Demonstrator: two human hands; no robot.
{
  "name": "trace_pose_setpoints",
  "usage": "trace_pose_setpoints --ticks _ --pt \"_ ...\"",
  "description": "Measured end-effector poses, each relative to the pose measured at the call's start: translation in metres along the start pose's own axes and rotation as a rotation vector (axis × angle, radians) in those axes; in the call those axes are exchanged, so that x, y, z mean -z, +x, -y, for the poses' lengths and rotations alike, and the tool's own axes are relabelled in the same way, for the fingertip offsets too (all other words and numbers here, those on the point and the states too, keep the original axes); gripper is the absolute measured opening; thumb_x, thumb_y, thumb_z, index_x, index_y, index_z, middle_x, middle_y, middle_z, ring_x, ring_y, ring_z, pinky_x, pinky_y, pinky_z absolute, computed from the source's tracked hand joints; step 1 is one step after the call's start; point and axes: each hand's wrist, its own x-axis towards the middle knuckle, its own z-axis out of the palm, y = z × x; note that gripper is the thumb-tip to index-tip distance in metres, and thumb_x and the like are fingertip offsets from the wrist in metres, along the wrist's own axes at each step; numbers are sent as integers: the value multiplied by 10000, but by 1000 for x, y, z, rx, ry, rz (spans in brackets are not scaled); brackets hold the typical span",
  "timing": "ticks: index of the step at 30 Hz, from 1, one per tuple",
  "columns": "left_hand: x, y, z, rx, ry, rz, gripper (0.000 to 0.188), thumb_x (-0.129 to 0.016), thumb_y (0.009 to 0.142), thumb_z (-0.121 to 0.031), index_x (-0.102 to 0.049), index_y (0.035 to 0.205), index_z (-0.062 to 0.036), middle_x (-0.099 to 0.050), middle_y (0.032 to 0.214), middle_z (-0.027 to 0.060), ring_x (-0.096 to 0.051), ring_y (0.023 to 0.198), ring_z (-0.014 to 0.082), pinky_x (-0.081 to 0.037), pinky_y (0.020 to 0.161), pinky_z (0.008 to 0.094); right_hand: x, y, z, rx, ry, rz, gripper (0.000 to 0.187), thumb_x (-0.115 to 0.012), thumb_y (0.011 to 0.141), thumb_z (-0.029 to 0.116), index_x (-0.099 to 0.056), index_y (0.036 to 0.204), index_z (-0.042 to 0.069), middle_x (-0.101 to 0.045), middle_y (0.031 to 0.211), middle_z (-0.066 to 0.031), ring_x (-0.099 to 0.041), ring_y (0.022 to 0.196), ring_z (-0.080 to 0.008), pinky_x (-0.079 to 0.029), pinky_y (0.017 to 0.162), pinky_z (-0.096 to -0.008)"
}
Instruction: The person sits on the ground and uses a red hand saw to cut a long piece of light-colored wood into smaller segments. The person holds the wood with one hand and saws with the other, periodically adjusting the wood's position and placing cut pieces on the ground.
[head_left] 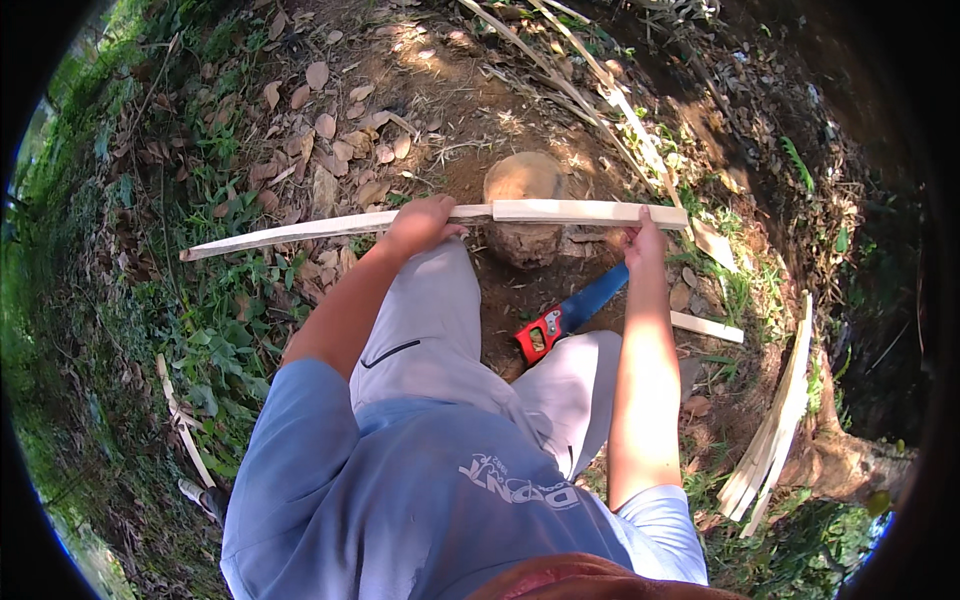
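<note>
The left hand (pixel 424 225) is closed over a long wooden strip (pixel 300 230), its fingers curled around the edge near the strip's inner part. The right hand (pixel 645 240) pinches a shorter wooden piece (pixel 570 211) close to its right end, with one digit up against the near face and the others bent below.

Both pieces are pale, raw, split-looking wood, flat and narrow. The long strip has a darker lower edge and tapers toward its left end; its slight bow may come partly from the lens. The shorter piece is straighter and square-ended. They lie in one line, long axes running left to right across the person's front, the strip's far left end dipping a little toward the body. At the join the shorter piece overlaps or abuts the strip; which, I cannot tell.

The join is in front of an upright stump (pixel 524 175) with a smooth sawn top and rough bark. Nearer the body, a handsaw (pixel 590 302) with a red handle and blue blade slants up toward the right hand. Beyond are a wood offcut (pixel 707 327), a bundle of pale slats (pixel 768 430), brittle brown leaves (pixel 340 150) and bare soil (pixel 455 110).
</note>
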Motion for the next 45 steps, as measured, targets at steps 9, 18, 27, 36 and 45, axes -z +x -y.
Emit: trace_pose_setpoints --ticks 9,18,27,36,45 --pt "-36 81 -121 -342 -1 -329 481 -808 843 -456 -701 1059 -40 -667 1185 114 -600 1238 313 -507 1024 446 126 75 94 25 37 5 346 -740 999 440 -650 1183 161 -665 1001 -14 -606 926 -187 -424 782 -385" --pt "-51 144 -160 -398 -87 -173 425 -818 857 -376 -694 1069 -30 -661 1297 119 -557 1361 294 -442 1157 435 165 108 122 41 -88 24 370 -756 972 494 -658 1119 168 -663 954 10 -627 968 -152 -459 749 -330" --pt "-68 160 -178 -250 180 78 374 -838 821 -332 -706 1027 -48 -758 1128 123 -653 1247 253 -385 1249 352 163 127 110 53 -20 -31 356 -741 996 456 -642 1142 147 -645 1043 -26 -611 1027 -204 -455 844 -414" --pt "-73 160 -181 -234 231 61 363 -834 837 -386 -712 982 -77 -756 948 108 -676 1161 240 -354 1254 358 125 -26 39 286 41 -214 649 -656 1024 544 -583 1386 9 -667 1206 -91 -634 1064 -177 -501 810 -323" --pt "-71 158 -176 -241 294 44 378 -784 879 -436 -706 963 -75 -756 942 125 -704 1090 262 -390 1228 350 60 -219 -132 -88 -1437 903 661 -704 953 567 -687 1306 9 -749 1130 -230 -722 1092 -377 -553 925 -450"
